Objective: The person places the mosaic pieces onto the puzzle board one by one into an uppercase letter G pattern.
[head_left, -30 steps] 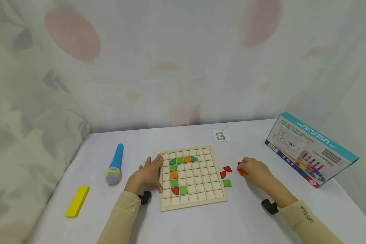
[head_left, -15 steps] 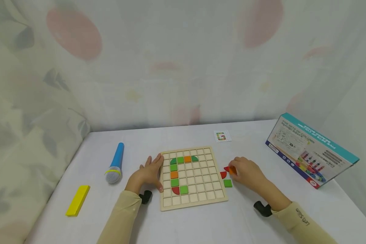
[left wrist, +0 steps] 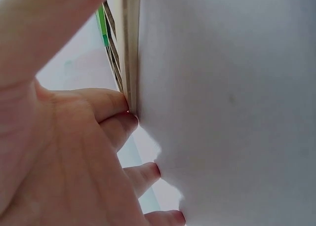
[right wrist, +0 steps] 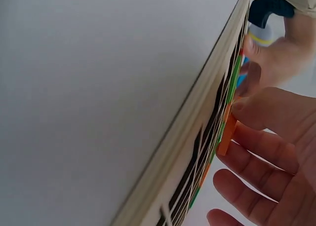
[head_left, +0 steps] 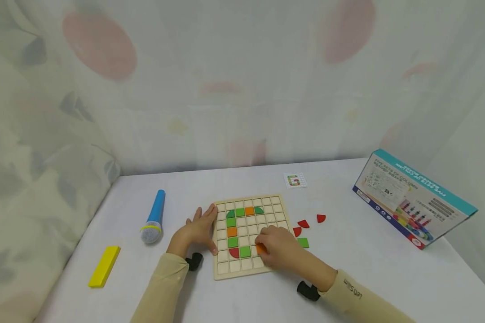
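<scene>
A square wooden grid board [head_left: 242, 272] lies on the white table. Green, orange and red tiles sit in some of its cells, forming a partial outline. My left hand [head_left: 195, 232] rests spread at the board's left edge; in the left wrist view its fingertips touch the wooden rim [left wrist: 131, 53]. Over the lower middle of the board, my right hand [head_left: 280, 248] pinches an orange square tile [head_left: 260, 248] between thumb and fingers. The right wrist view has this orange tile [right wrist: 227, 137] tilted, close to the board's surface. The right hand covers several cells.
Right of the board lie red quarter-round tiles [head_left: 321, 218] and a green square tile [head_left: 303, 242]. Behind is a small pattern card [head_left: 295, 180]. A blue toy microphone [head_left: 155, 211] and a yellow block [head_left: 104, 266] lie left; a cardboard box [head_left: 408, 202] stands right.
My right hand has carried the orange tile leftward from beside the red pieces to over the board. The red pieces it covered are now visible. My left hand has stayed at the edge.
</scene>
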The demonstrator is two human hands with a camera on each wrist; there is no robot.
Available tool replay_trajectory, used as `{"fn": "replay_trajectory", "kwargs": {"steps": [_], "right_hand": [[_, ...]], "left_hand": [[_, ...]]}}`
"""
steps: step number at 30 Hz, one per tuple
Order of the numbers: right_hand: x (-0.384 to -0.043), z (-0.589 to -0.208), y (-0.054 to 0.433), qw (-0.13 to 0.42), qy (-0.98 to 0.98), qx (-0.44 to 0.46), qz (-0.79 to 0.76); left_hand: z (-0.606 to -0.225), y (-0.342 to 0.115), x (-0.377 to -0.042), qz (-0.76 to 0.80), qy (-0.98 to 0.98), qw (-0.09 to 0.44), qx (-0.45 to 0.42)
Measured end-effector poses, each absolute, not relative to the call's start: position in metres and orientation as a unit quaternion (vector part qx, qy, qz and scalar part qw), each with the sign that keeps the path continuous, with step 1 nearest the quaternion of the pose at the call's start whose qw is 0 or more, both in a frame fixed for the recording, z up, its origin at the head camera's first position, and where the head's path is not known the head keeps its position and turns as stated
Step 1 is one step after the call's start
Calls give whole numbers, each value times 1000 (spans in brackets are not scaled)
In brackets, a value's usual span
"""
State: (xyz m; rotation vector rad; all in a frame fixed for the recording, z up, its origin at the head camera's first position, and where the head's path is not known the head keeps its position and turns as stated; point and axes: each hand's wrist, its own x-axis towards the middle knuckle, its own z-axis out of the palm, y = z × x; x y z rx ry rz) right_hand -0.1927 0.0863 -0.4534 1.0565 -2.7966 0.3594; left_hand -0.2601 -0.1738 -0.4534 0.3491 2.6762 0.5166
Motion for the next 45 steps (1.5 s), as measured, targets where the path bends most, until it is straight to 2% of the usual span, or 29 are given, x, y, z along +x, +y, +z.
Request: {"fn": "replay_trajectory", "kwargs": {"steps": [8, 29, 35, 40, 45], "right_hand": [[-194, -455, 76, 41, -927, 358, 106], [-196, -448, 80, 23, -935, 338, 109], [-202, -437, 115, 26, -955, 257, 147], [-211, -427, 157, 57, -971, 171, 156], [-218, -423, 195, 54, -984, 85, 144]], "left_hand": [[-451, -173, -260, 182, 955, 195, 127], [-447, -171, -257, 176, 957, 194, 127], [-447, -170, -257, 179, 956, 193, 129], [-447, -171, -258, 183, 956, 189, 131], [-448, -173, -257, 181, 956, 189, 131]]}}
